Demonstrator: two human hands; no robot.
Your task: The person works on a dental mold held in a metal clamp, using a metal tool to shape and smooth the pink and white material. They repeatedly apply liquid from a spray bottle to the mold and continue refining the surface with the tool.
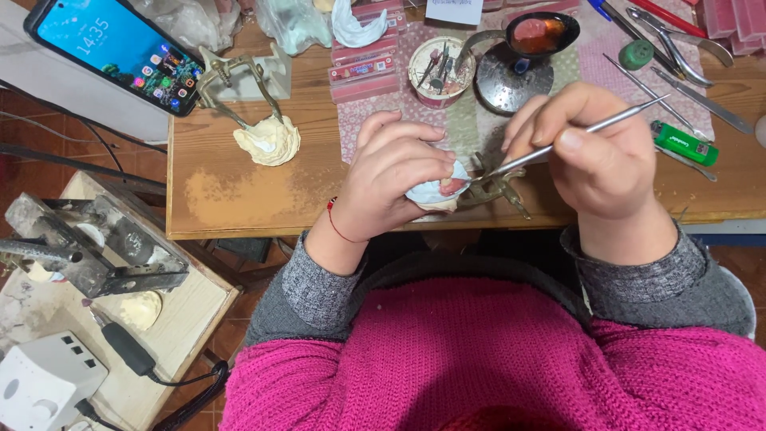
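Note:
My left hand [391, 172] is wrapped around a white plaster dental cast [435, 194] with pink wax on it, held at the front edge of the wooden table [239, 199]. My right hand [602, 148] grips a thin metal carving tool [574, 136] like a pen. Its tip rests on the pink wax of the cast. A brass articulator frame [499, 187] lies just behind the cast, under the tool.
A second plaster cast on an articulator [259, 120] stands at left. Behind are a cup of tools [439, 70], a round metal stand with a spoon of pink wax [531, 36], pliers [678, 40], a green lighter [685, 144] and a phone [120, 48]. A metal press [88, 247] sits on a low bench at left.

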